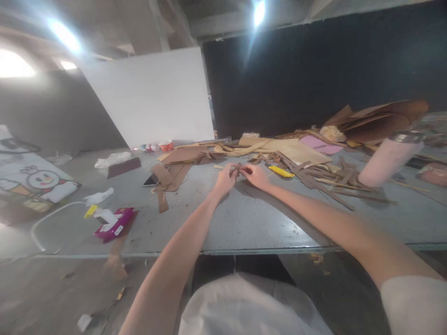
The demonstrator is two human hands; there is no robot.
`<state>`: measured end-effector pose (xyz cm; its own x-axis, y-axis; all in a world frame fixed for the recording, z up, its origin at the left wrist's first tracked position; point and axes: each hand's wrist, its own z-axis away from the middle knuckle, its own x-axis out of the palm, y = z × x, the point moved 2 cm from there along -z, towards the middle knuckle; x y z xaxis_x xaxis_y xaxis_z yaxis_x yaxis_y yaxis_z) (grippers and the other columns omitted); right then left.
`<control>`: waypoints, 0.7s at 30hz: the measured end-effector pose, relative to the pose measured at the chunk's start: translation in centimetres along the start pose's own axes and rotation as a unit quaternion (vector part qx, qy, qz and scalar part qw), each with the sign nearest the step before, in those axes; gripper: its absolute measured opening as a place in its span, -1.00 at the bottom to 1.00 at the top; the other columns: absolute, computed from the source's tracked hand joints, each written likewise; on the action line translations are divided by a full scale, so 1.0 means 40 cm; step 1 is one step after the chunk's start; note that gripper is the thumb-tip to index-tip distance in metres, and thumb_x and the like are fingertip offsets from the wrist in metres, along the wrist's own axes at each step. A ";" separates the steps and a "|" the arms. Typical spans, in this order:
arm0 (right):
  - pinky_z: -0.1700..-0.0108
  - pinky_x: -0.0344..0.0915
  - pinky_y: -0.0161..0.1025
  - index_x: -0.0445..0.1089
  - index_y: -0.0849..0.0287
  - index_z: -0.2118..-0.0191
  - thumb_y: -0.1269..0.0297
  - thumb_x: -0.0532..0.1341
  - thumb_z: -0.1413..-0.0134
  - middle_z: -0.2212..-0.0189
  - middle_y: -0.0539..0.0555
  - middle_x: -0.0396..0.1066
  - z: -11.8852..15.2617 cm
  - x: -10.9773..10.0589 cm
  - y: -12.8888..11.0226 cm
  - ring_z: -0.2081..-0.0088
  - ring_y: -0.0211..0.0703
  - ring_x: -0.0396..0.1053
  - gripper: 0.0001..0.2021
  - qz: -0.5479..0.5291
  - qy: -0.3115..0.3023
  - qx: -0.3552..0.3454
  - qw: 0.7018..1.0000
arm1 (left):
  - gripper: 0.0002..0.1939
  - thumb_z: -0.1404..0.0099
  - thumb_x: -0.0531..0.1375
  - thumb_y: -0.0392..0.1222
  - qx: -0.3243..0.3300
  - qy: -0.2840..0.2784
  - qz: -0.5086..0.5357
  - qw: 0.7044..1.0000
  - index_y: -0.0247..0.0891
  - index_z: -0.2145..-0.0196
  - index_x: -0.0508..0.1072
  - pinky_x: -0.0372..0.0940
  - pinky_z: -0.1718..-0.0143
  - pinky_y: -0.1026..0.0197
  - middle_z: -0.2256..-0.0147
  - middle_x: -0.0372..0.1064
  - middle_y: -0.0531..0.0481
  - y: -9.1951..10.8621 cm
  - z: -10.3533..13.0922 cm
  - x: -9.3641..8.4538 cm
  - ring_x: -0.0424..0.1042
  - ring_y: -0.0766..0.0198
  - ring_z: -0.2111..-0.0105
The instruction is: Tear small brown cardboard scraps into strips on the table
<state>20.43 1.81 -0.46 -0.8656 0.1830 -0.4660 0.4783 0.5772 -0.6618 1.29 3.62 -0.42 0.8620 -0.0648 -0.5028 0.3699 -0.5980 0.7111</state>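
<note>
My left hand (226,179) and my right hand (254,176) meet over the middle of the grey table (237,228). Between their pinched fingertips is a small brown piece (238,169), held by both; its exact shape is too small to tell. A yellow cutter (281,172) lies just right of my right hand. Beyond it spreads a heap of brown strips (314,180). Larger brown sheets (181,173) lie left of my left hand, beside a dark phone (151,180).
A pink bottle (389,159) stands at the right near rolled brown sheets (387,122). At the left are a magenta packet (115,224), a white cable (52,216) and a printed bag (38,181). White and black panels rise behind the table.
</note>
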 end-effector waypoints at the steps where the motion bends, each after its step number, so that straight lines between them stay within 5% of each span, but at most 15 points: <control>1: 0.14 0.44 -0.14 0.62 0.12 0.16 0.03 0.26 -0.37 0.21 0.15 0.68 0.000 0.000 0.000 0.22 0.02 0.57 -0.71 0.001 -0.002 0.000 1.000 | -0.79 -0.56 0.17 -0.19 -0.003 0.000 -0.008 1.000 -0.17 -0.11 0.43 0.46 0.12 0.16 0.27 0.65 -0.04 0.002 0.001 -0.002 0.59 0.24 0.37; 21: 0.17 0.40 -0.12 0.57 0.14 0.19 0.07 0.26 -0.31 0.26 0.16 0.64 -0.001 0.001 -0.003 0.28 -0.01 0.49 -0.75 -0.017 -0.048 -0.003 0.999 | -0.75 -0.56 0.16 -0.29 -0.002 -0.014 -0.042 0.999 -0.18 -0.13 0.46 0.41 0.03 0.15 0.27 0.64 -0.05 0.017 0.007 -0.007 0.63 0.20 0.27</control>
<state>20.33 1.80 -0.37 -0.8631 0.0855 -0.4978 0.4476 0.5863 -0.6753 1.19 3.02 0.05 0.8181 -0.0363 -0.5739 0.4418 -0.5991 0.6677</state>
